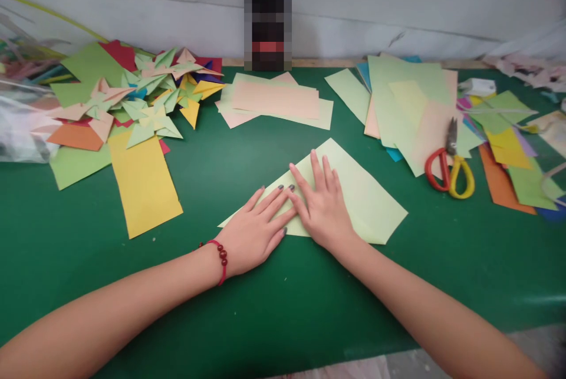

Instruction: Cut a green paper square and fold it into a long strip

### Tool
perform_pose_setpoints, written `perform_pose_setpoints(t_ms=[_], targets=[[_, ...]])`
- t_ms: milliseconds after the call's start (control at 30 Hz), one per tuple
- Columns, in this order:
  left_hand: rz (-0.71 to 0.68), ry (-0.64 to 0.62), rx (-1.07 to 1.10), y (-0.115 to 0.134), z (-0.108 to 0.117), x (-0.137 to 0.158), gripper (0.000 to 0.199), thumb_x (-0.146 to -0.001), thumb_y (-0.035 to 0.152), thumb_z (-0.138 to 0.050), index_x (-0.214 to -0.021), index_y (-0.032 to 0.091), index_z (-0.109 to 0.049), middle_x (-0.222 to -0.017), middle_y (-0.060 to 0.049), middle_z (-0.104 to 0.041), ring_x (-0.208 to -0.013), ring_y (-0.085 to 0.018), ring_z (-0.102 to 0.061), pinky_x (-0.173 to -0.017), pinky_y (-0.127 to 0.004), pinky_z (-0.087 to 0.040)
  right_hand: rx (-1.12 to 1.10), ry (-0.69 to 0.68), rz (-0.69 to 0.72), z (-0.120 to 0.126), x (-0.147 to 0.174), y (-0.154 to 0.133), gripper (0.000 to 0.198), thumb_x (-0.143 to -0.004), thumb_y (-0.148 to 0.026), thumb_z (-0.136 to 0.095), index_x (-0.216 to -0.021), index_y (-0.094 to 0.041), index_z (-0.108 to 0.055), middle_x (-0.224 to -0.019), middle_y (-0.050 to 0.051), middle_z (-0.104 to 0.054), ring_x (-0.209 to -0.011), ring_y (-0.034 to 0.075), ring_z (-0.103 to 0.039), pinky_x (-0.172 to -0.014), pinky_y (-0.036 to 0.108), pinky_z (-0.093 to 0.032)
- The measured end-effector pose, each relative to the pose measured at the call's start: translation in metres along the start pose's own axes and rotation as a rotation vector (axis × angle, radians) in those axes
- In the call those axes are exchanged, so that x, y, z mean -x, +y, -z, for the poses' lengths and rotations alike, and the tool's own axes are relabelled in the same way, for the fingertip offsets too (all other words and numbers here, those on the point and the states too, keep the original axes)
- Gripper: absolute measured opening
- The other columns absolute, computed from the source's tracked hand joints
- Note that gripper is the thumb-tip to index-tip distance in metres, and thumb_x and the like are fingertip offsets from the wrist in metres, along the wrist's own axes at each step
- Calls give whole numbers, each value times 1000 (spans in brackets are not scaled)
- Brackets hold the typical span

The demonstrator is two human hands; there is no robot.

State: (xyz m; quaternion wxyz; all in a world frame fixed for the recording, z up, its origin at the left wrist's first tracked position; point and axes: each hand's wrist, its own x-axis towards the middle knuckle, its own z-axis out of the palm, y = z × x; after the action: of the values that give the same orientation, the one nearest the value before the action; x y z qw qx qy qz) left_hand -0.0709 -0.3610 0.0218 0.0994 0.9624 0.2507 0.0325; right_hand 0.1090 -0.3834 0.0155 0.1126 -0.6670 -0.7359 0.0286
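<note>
Head view, table: smooth green tabletop [177, 320] spreading out on every side of the pale green sheet.
Star heap: folded paper stars in pale green, pink and yellow [152, 122], piled over coloured sheets, beyond the sheet to its left.
Stack: overlapping pale green and pink paper sheets [409, 111], beyond the sheet to its right.
Working sheet: angular pale green paper sheet [367, 196], flat on the table under both hands.
Strips: layered pink and pale green paper rectangles [274, 101], directly beyond the sheet.
Yellow piece: plain yellow paper rectangle [145, 190], left of the sheet, well apart from it.
Left hand [252, 231]: palm down, fingers stretched out over the sheet's left part, gripping nothing.
Right hand [325, 208]: palm down, fingers fanned, on the sheet's middle, gripping nothing.
Scissors: dark-bladed pair with one red and one yellow handle [451, 140], right of the sheet.
Bracelet: red cord with dark red beads [223, 254] around the left wrist, just nearer than the sheet.
</note>
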Motion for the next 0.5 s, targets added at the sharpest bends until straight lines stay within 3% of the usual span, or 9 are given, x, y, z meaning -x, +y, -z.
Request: perform_pose_setpoints(t_ms=[167, 500], targets=[[12, -29, 12, 1, 2, -1, 49, -95, 30, -29, -144, 25, -22, -153, -6, -16, -140, -23, -16, -113, -45, -13, 43, -42, -46, 7, 15, 30, 54, -92, -46, -33, -143, -28, -27, -155, 4, 6, -140, 29, 2, -111, 52, -14], [0, -37, 85, 0, 4, 0, 47, -94, 30, -34, -141, 28, -29, -153, -7, -16, -139, -25, -17, -113, -49, -13, 72, 7, -166, 15, 49, 81, 54, -93, -44, -33, -144, -33, -21, -154, -1, 10, -140, 30, 1, -109, 56, -17]])
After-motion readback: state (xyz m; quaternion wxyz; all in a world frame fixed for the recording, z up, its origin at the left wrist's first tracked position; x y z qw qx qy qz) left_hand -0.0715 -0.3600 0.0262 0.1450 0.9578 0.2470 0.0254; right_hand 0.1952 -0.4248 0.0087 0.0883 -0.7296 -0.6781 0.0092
